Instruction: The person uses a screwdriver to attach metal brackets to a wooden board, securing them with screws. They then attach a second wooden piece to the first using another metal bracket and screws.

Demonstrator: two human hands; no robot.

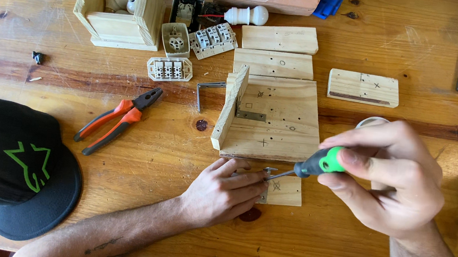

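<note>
**Two hands on one small screw**

Both hands at work at the near edge of the bench. Left hand pressing flat on a small pine block, fingertips pinching a small metal bracket against it. Right hand with grip clenched round the green-and-black handle of a screwdriver, tip meeting the bracket at the block's upper left corner.

Best kept in line with the screw, shaft steady, pressure down through the handle before any turn. Left fingers held just clear of the tip in case of a slip. Block held hard against the bench, not allowed to twist.

Close behind: an L-shaped wooden assembly with drilled holes. Off to the left: orange-handled pliers and a black cap.
</note>
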